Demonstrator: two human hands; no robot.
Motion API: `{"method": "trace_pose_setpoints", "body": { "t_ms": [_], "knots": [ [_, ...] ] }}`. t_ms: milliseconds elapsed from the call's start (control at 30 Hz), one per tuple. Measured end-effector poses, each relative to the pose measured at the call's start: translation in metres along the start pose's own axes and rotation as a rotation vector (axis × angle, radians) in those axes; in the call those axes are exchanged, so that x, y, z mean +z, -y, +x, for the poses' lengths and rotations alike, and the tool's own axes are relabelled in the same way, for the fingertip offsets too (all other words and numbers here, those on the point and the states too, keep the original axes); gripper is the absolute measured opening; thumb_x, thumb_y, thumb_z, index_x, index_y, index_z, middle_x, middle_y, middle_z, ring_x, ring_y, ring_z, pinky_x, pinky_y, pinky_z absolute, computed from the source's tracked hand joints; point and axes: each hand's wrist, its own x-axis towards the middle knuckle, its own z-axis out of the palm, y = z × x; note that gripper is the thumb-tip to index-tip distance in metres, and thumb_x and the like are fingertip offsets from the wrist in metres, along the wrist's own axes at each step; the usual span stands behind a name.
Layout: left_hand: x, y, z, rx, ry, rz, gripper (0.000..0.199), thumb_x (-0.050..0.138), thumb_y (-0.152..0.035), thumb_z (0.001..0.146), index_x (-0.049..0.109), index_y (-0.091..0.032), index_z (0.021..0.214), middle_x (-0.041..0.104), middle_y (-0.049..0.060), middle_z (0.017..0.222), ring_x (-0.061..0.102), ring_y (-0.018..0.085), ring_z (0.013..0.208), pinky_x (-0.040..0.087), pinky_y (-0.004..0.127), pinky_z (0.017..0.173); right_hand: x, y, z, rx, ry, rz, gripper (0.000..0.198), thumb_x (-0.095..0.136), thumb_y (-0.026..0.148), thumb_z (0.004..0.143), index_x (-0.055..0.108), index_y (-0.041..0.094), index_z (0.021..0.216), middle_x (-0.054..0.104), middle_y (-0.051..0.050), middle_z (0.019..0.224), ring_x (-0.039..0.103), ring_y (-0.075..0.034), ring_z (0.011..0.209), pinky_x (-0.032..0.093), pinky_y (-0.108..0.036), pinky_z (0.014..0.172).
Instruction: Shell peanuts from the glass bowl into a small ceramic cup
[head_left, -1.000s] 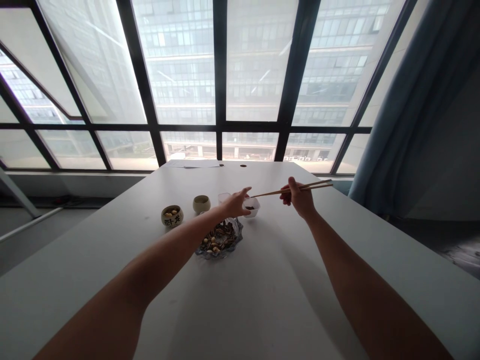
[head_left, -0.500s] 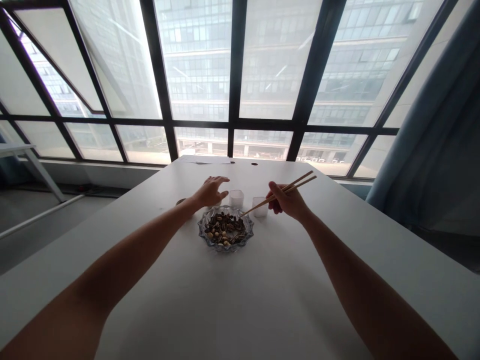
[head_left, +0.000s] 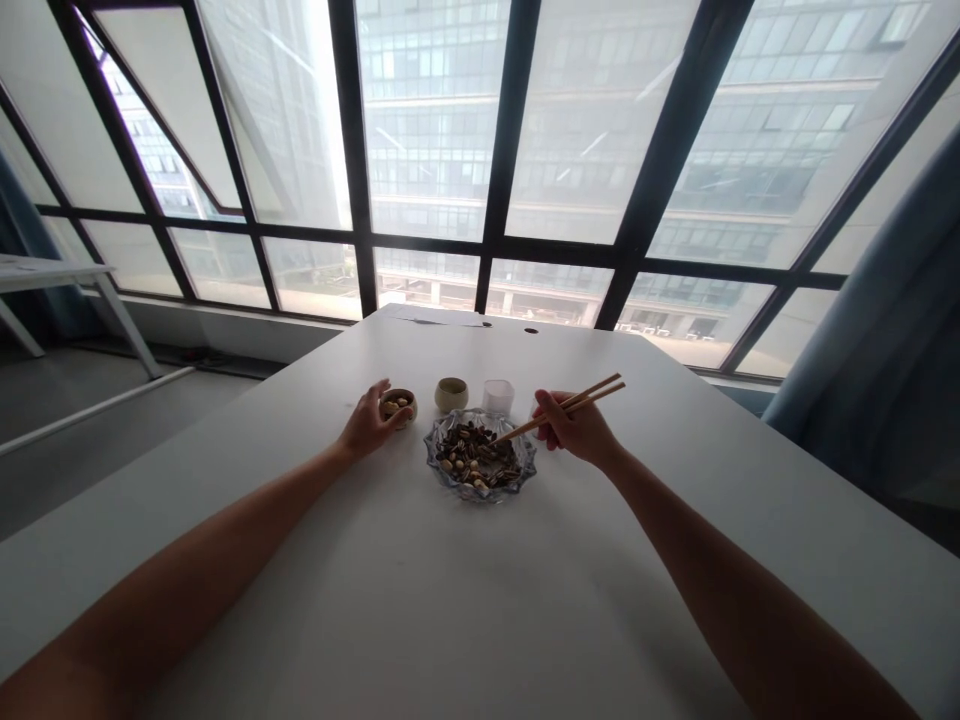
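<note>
My left hand point(head_left: 373, 421) curves around the side of a small round cup point(head_left: 412, 398) with pale nuts in it, thumb at the near side and fingers at the far side. In my right hand point(head_left: 574, 425) is a pair of wooden chopsticks point(head_left: 596, 389), slanting down leftward. Their tips reach into a scalloped glass bowl point(head_left: 528, 478), among dark striped seeds point(head_left: 469, 442) and several pale round nuts point(head_left: 474, 466). Behind the bowl stand a second small round cup point(head_left: 451, 396) and a clear plastic cup point(head_left: 498, 397). Another clear cup is mostly hidden behind my right fingers.
Everything stands on a long white table point(head_left: 420, 600). Papers point(head_left: 431, 316) and a dark round hole point(head_left: 531, 331) are at its far end. Large framed windows rise beyond. A blue curtain point(head_left: 885, 310) hangs at the right, and another white table point(head_left: 60, 272) stands at the left.
My left hand has moved left and back from behind the bowl to the left small cup, uncovering the second one. The chopstick tips have dipped further into the bowl. The view has shifted slightly.
</note>
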Motion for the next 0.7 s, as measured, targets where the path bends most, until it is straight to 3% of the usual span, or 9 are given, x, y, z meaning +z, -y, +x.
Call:
{"method": "trace_pose_setpoints", "body": {
  "t_ms": [233, 300, 467, 600, 700],
  "knots": [
    [0.002, -0.001, 0.001, -0.057, 0.051, -0.040, 0.092, 0.072, -0.061, 0.074, 0.038, -0.013, 0.145, 0.055, 0.022, 0.142, 0.058, 0.032, 0.128, 0.045, 0.048, 0.109, -0.022, -0.003, 0.015, 0.254, -0.296, 0.279, 0.050, 0.066, 0.056, 0.086, 0.060, 0.016, 0.058, 0.058, -0.005, 0.039, 0.045, -0.009, 0.026, 0.033, -0.018, 0.025],
    [0.002, -0.001, 0.000, -0.059, 0.042, -0.028, 0.091, 0.073, -0.059, 0.074, 0.039, -0.014, 0.145, 0.057, 0.021, 0.141, 0.058, 0.032, 0.128, 0.045, 0.049, 0.109, -0.031, -0.001, 0.015, 0.185, -0.339, 0.225, 0.050, 0.065, 0.057, 0.086, 0.061, 0.016, 0.059, 0.058, -0.005, 0.039, 0.045, -0.010, 0.026, 0.033, -0.019, 0.025],
    [0.004, 0.005, 0.001, -0.071, 0.054, -0.005, 0.094, 0.074, -0.058, 0.073, 0.036, -0.013, 0.147, 0.059, 0.021, 0.138, 0.059, 0.032, 0.126, 0.046, 0.048, 0.108, -0.050, 0.007, 0.008, -0.190, -0.442, -0.169, 0.054, 0.063, 0.067, 0.084, 0.063, 0.017, 0.063, 0.059, -0.002, 0.043, 0.050, -0.010, 0.030, 0.038, -0.019, 0.030],
    [0.004, 0.007, 0.002, -0.109, 0.068, 0.037, 0.098, 0.074, -0.061, 0.072, 0.034, -0.015, 0.148, 0.060, 0.021, 0.137, 0.060, 0.033, 0.125, 0.046, 0.049, 0.108, -0.058, 0.009, 0.007, -0.205, -0.362, -0.345, 0.060, 0.063, 0.074, 0.078, 0.064, 0.017, 0.061, 0.060, -0.002, 0.044, 0.053, -0.010, 0.034, 0.041, -0.020, 0.034],
    [0.004, 0.007, 0.002, -0.121, 0.079, 0.043, 0.098, 0.073, -0.062, 0.072, 0.034, -0.013, 0.148, 0.059, 0.022, 0.137, 0.060, 0.034, 0.125, 0.045, 0.049, 0.109, -0.055, 0.014, 0.008, -0.216, -0.391, -0.323, 0.064, 0.059, 0.078, 0.078, 0.065, 0.017, 0.062, 0.062, -0.003, 0.047, 0.054, -0.011, 0.035, 0.041, -0.021, 0.036]
  ]
}}
